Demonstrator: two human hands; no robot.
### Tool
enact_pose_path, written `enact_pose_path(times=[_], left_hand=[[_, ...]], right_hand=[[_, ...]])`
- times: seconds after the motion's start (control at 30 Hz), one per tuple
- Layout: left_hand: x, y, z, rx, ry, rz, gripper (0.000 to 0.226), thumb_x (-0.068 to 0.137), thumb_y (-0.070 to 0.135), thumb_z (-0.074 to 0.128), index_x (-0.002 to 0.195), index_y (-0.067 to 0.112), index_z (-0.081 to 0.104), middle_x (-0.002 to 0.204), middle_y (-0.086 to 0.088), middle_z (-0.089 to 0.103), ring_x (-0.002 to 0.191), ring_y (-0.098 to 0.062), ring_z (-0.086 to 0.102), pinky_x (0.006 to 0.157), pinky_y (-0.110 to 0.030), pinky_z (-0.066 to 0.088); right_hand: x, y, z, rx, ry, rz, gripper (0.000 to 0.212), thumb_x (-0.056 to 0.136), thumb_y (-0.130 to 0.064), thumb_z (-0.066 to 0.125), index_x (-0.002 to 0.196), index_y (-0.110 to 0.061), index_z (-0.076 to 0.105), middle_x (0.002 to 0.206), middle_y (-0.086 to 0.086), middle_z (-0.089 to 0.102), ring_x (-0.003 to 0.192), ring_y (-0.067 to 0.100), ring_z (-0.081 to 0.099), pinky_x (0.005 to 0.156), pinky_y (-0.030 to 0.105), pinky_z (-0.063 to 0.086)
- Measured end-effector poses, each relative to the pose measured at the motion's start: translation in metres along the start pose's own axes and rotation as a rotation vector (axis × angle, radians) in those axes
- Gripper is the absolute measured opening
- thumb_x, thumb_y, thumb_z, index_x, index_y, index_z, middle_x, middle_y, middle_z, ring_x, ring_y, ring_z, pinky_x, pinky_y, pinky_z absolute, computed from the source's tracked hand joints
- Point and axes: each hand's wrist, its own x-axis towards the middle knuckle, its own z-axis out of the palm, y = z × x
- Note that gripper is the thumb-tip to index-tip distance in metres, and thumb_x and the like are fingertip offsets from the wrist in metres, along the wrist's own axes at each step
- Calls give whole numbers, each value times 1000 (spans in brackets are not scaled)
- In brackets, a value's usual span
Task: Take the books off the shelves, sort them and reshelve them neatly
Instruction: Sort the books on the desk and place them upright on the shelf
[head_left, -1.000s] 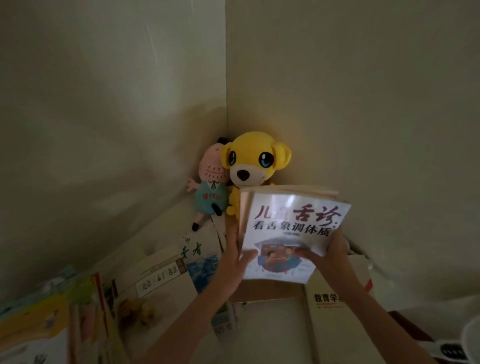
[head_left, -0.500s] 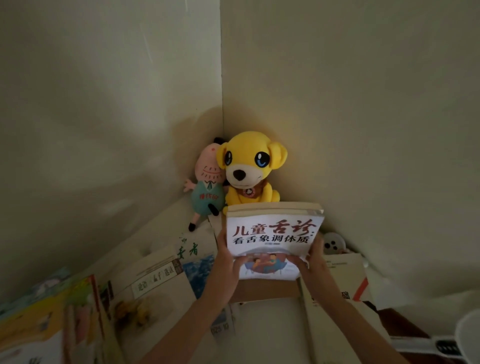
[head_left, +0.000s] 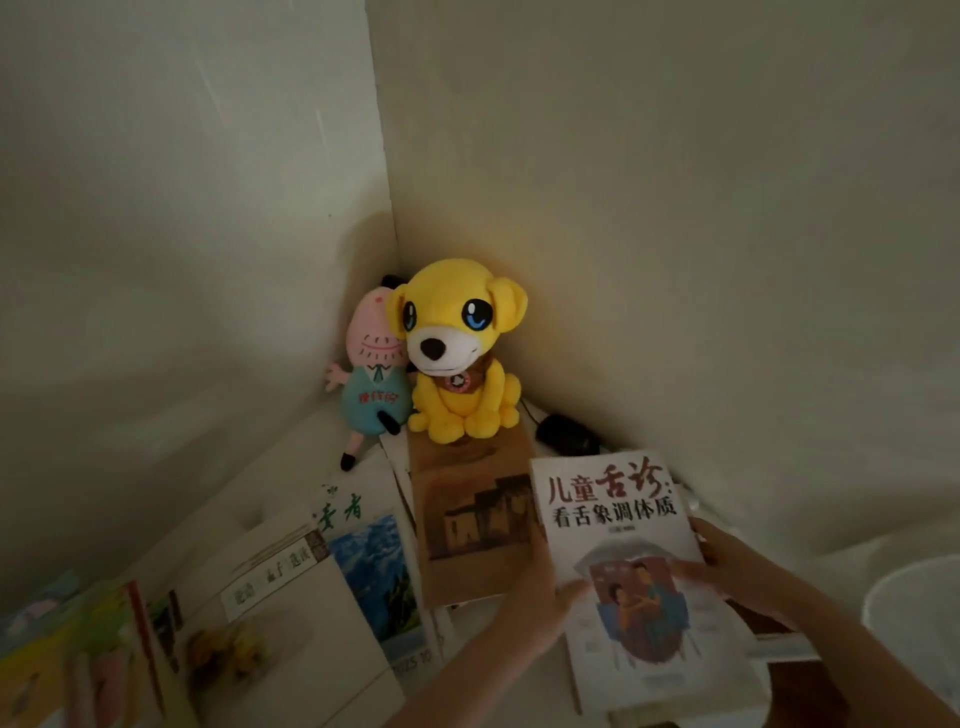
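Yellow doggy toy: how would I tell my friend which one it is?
Look to the corner where the two pale walls meet. There, at the far end of a flat brown book, sits a bright yellow plush dog, touching a pink plush doll in a teal outfit. Only the dog is yellow, with big blue eyes, a white muzzle and a black nose.

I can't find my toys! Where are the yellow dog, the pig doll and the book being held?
Yellow dog (head_left: 452, 344): head view, on its white muzzle.
Pig doll (head_left: 375, 399): head view, on its teal tummy.
Book (head_left: 613, 512): head view, on its cover title.
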Motion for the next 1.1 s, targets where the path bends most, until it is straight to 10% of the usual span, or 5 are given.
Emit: enact_pose_path(times=[0.17, 0.3, 0.47, 0.8, 1.1], left_hand=[[11, -15, 31, -10, -136, -143, 79, 94, 8, 47, 149, 33, -5, 151, 12, 26, 130, -3, 33, 83, -6, 42], [11, -24, 55, 8, -80, -105, 79, 94, 9, 46, 147, 37, -4, 154, 12, 19, 137, -4, 23, 112, -31, 32], [13, -19, 66, 10, 66, -127, 70, 94, -1, 43, 142, 29, 2, 138, 20, 15, 127, 7, 24, 103, -2, 21], [19, -31, 55, 164, 41, -202, 54, 90, 7, 46, 133, 38, 41, 138, 13, 48, 120, -5, 50, 97, -31, 49], [7, -34, -90, 287, 550, -231, 24, 91, 15, 54, 116, 15, 57, 117, 3, 58, 103, -14, 57, 93, -34, 50]], right_hand=[[-15, 39, -28, -58, 86, 164, 111, 34, -62, 88, 128, -20, 45, 109, 6, 69, 95, 21, 69, 71, 34, 59], [-8, 64, -39, -196, 151, 130, 114, 30, -81, 75, 125, -26, 46, 106, 8, 67, 94, 22, 67, 77, 35, 58], [-3, 53, -33, -253, 214, 184, 55, 78, -12, 77, 125, -12, 49, 95, -2, 56, 78, 8, 55, 50, 8, 42], [2, 70, -22, -406, 284, 202, 70, 78, -20, 77, 138, -10, 43, 121, 13, 52, 94, 19, 58, 76, 28, 51], [25, -35, 59, -316, 335, -255, 61, 91, -19, 63, 143, -26, 33, 128, -5, 47, 117, 12, 47, 96, 29, 41]])
